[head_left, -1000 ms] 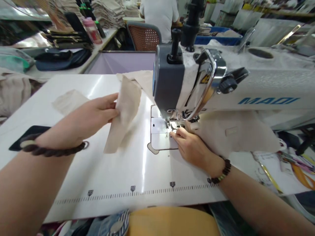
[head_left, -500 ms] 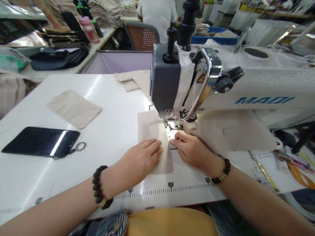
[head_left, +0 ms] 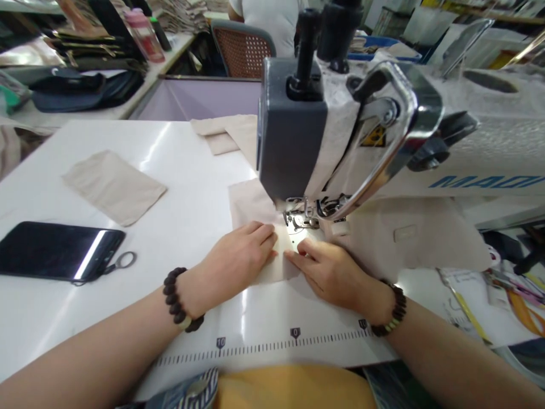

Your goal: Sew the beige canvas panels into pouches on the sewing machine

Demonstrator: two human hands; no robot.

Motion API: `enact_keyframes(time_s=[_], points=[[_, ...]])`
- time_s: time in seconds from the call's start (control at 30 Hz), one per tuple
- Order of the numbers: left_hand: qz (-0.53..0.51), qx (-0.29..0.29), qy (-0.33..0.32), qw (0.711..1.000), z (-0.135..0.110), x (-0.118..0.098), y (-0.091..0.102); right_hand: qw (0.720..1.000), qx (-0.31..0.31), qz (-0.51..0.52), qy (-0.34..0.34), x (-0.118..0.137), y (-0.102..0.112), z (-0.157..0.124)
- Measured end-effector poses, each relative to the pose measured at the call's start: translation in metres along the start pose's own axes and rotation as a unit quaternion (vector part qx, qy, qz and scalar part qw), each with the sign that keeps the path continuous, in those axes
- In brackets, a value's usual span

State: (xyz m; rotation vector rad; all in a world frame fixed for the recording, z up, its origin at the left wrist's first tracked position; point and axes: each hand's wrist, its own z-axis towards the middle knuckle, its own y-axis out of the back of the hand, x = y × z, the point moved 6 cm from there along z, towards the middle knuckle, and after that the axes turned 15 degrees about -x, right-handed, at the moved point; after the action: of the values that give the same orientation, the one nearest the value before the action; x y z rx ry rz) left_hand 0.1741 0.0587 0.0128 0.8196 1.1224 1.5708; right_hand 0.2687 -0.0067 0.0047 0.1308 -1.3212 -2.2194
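A beige fabric piece (head_left: 276, 274) lies on the white sewing table, its far part by the presser foot (head_left: 300, 219) of a sewing machine (head_left: 292, 130). My left hand (head_left: 238, 253) rests on the fabric, palm down, fingers extended and close together. At the fabric's right edge, my right hand (head_left: 332, 272) has its fingers curled, with the index fingertip touching the edge; its grip is partly hidden. The metal needle plate (head_left: 293, 241) shows just beyond the right fingers. Both wrists wear dark bead bracelets.
Left on the table are another beige piece (head_left: 117, 187) and a black phone (head_left: 59, 250) with a ring. More beige fabric (head_left: 430, 233) lies under the machine arm. Scissors and small tools (head_left: 506, 284) sit at right. A person (head_left: 268, 25) is beyond a chair (head_left: 244, 51).
The fabric piece and both hands have moved a little away from me, toward the presser foot. The right index fingertip has come onto the fabric's edge. The view has shifted slightly.
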Motion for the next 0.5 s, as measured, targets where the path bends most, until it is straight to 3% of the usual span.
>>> enact_keyframes(time_s=[0.1,0.3,0.5], points=[[0.022,0.021,0.026,0.999,-0.002,0.002,0.001,1.000,-0.013,0.002,0.016,0.004,0.001,0.001],[0.019,0.019,0.010,1.000,0.005,0.010,-0.008,1.000,-0.003,-0.003,-0.001,0.000,0.001,0.003],[-0.001,-0.014,-0.015,1.000,0.016,0.014,-0.008,0.997,0.059,0.008,-0.049,-0.009,-0.005,-0.001]])
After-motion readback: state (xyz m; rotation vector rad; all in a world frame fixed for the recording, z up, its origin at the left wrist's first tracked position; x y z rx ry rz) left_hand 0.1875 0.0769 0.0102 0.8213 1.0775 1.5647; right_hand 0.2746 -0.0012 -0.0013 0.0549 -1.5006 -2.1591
